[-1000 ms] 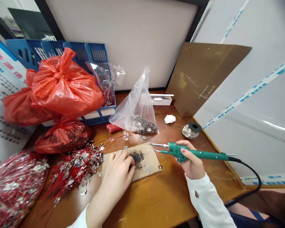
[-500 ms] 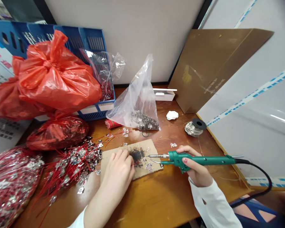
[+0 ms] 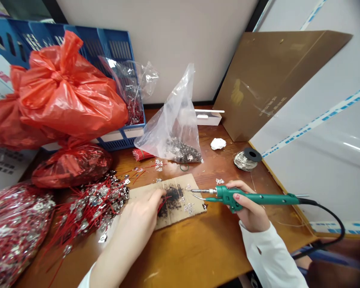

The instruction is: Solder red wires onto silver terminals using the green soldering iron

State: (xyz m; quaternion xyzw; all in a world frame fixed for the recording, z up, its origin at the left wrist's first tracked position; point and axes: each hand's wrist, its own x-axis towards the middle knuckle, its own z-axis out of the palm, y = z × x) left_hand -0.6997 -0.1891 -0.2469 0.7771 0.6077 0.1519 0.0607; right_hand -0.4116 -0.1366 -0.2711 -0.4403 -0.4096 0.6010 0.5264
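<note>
Beside the heap of wired terminals (image 3: 90, 208), the left hand (image 3: 138, 220) is pinching a red wire (image 3: 164, 200) against the scorched cardboard (image 3: 144, 193) on the tabletop (image 3: 198, 248). The right hand (image 3: 250, 210) is gripping a green soldering iron (image 3: 267, 197), its tip pointing over the cardboard's right end.

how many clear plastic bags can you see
2: one bag mid-desk, holding metal parts; the other bag in the blue rack. More may hide behind the orange bags.
</note>
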